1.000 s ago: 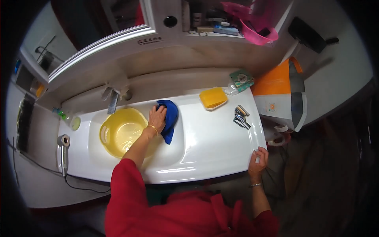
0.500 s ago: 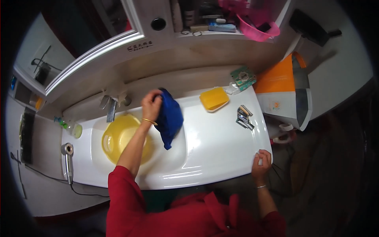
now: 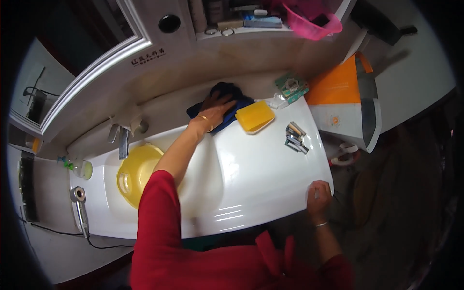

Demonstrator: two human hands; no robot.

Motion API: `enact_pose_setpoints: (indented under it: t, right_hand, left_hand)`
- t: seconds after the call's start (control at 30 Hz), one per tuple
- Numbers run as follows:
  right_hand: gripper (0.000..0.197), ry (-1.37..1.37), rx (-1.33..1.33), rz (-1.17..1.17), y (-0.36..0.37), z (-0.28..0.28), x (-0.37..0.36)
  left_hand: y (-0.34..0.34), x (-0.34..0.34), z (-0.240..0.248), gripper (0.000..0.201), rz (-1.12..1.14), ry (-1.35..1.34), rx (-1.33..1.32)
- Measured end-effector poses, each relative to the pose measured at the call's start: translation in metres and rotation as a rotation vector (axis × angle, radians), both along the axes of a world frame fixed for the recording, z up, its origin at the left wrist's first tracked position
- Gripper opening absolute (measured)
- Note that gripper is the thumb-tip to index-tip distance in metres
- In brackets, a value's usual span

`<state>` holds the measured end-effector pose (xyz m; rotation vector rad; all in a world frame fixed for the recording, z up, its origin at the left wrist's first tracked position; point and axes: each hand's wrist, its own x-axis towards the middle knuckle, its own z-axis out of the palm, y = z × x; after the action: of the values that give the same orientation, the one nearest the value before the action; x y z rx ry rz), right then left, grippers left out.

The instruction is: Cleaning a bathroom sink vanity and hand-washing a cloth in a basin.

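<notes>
My left hand [image 3: 217,108] lies on a dark blue cloth [image 3: 231,122], fingers spread and pressing it onto the back ledge and lower wall behind the white washbasin [image 3: 263,179]. The cloth is bunched above the hand and spreads out on both sides of it. Touching the cloth's right end is a yellow soap box or sponge-like block [image 3: 254,117] with a white base. At the basin's right front corner my right hand [image 3: 319,197] is closed, its fingers curled around something small and pale that I cannot make out.
A yellow plastic basin [image 3: 126,193] sits in the bowl under the faucet [image 3: 123,143]. A hair dryer [image 3: 79,208] and a clear pump bottle [image 3: 83,167] stand left. Small metallic packets [image 3: 296,138], a green packet [image 3: 292,88] and an orange-and-white bag [image 3: 333,92] are right.
My left hand has carried the blue cloth from above the bowl back and right onto the rear ledge, flattening it there. My right hand stays at the corner, its fingers a little more curled.
</notes>
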<state>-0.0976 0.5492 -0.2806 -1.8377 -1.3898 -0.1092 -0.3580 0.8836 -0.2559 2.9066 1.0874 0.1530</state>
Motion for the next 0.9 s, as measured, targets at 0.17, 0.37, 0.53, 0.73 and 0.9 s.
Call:
enact_pose_setpoints:
  t: [0.17, 0.37, 0.53, 0.73, 0.9]
  right_hand:
    - [0.007, -0.026, -0.059, 0.026, 0.0, 0.007, 0.0]
    - [0.007, 0.023, -0.006, 0.035, 0.0, 0.004, -0.002]
    - [0.01, 0.067, 0.065, 0.062, -0.005, 0.005, 0.004]
    - [0.006, 0.147, 0.182, 0.155, -0.008, 0.008, 0.007]
    - [0.008, 0.385, 0.346, 0.218, -0.023, 0.01, 0.019]
  left_hand:
    - [-0.022, -0.032, -0.012, 0.052, 0.239, -0.139, 0.038]
    - [-0.083, -0.045, -0.028, 0.041, 0.321, -0.27, 0.188]
    - [-0.183, -0.032, 0.003, 0.051, 0.02, -0.214, 0.005]
    - [-0.244, 0.088, 0.001, 0.049, -0.472, -0.162, -0.188]
    - [-0.254, 0.185, -0.001, 0.044, -0.337, -0.272, -0.206]
